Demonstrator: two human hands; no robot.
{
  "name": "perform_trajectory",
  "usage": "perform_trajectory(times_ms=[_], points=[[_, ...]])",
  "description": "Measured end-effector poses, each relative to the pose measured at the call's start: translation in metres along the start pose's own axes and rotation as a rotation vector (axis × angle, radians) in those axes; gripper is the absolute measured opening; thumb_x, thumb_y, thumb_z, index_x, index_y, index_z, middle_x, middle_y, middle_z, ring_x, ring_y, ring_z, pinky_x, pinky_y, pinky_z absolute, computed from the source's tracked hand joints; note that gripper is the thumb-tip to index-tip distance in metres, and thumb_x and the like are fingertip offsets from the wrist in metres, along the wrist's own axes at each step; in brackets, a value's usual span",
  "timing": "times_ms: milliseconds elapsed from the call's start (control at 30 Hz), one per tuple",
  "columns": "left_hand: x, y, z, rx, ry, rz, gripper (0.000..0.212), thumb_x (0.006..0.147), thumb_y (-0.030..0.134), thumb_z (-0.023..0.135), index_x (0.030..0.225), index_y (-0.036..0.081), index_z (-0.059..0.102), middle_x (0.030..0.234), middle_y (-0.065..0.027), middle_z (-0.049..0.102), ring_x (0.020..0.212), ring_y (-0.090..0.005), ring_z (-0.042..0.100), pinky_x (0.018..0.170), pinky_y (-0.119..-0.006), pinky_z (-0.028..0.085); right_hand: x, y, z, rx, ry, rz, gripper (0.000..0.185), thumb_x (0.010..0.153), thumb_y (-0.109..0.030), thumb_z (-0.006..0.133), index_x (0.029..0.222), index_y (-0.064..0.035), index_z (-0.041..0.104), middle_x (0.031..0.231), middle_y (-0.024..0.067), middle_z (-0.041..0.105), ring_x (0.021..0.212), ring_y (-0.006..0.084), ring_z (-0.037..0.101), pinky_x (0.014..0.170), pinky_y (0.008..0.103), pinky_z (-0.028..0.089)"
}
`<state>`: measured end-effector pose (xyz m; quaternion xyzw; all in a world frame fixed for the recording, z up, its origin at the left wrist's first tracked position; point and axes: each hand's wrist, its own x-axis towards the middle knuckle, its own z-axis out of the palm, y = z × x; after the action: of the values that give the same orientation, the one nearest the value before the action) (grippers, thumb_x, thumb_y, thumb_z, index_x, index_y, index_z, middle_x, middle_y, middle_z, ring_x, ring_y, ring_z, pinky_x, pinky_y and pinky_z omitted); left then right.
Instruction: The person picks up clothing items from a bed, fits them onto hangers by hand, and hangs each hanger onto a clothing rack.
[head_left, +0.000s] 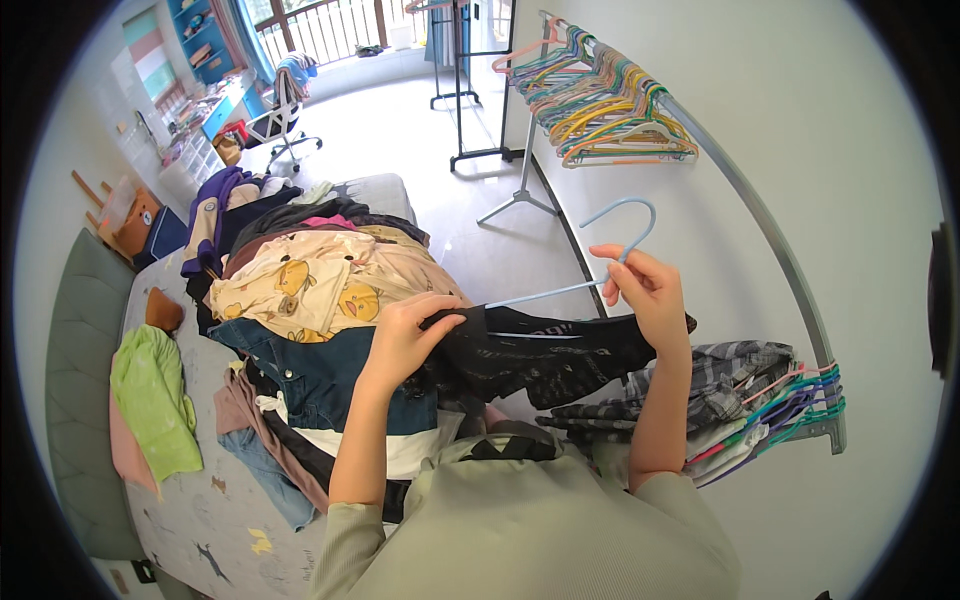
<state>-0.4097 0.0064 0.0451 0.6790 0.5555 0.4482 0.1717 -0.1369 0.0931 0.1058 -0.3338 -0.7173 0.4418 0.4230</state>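
Pinched between thumb and fingers, the shoulder edge of a black garment (540, 352) is in my left hand (412, 330). A light-blue clothes hanger (544, 291) runs partly inside the garment, and its lower bar shows through the neck opening. My right hand (645, 289) grips the hanger at the base of its hook, which points up and away from me. The black garment sags below the hanger and bears pale printing. Behind my right forearm its far end is partly hidden.
A large heap of clothes (300, 277) covers much of the bed (217, 517) at left. Many hangers (600, 105) hang from the far part of a metal clothes rail (750, 172) at right. Hung clothes (705, 382) fill its near end. A black rack (480, 156) stands farther off.
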Motion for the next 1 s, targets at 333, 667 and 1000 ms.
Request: perform_trajectory(times_ms=[333, 667, 1000], points=[[-0.009, -0.014, 0.016, -0.141, 0.081, 0.034, 0.015, 0.072, 0.002, 0.068, 0.085, 0.000, 0.061, 0.079, -0.0093, 0.062, 0.073, -0.0229, 0.059, 0.067, -0.028, 0.046, -0.001, 0.009, -0.003, -0.007, -0.146, 0.040, 0.021, 0.090, -0.009, 0.048, 0.097, 0.0065, 0.061, 0.091, 0.0102, 0.065, 0.061, 0.0064, 0.049, 0.057, 0.0197, 0.042], [-0.024, -0.023, 0.020, -0.083, 0.146, 0.061, 0.015, 0.069, 0.002, 0.069, 0.083, 0.001, 0.063, 0.081, -0.0110, 0.062, 0.074, -0.0261, 0.059, 0.067, -0.030, 0.046, -0.002, 0.011, -0.018, -0.119, -0.299, 0.031, 0.025, 0.089, -0.013, 0.051, 0.107, -0.0002, 0.061, 0.078, 0.0086, 0.065, 0.071, 0.0106, 0.059, 0.061, 0.0234, 0.044], [-0.038, -0.034, -0.003, -0.104, 0.280, -0.041, 0.013, 0.070, -0.003, 0.066, 0.082, -0.004, 0.062, 0.079, -0.0097, 0.061, 0.075, -0.0183, 0.057, 0.070, -0.026, 0.043, -0.022, 0.070, -0.042, -0.503, 0.091, -0.102, 0.021, 0.077, -0.017, 0.066, 0.089, -0.0008, 0.065, 0.076, 0.0101, 0.063, 0.069, 0.0235, 0.059, 0.063, 0.0286, 0.044]])
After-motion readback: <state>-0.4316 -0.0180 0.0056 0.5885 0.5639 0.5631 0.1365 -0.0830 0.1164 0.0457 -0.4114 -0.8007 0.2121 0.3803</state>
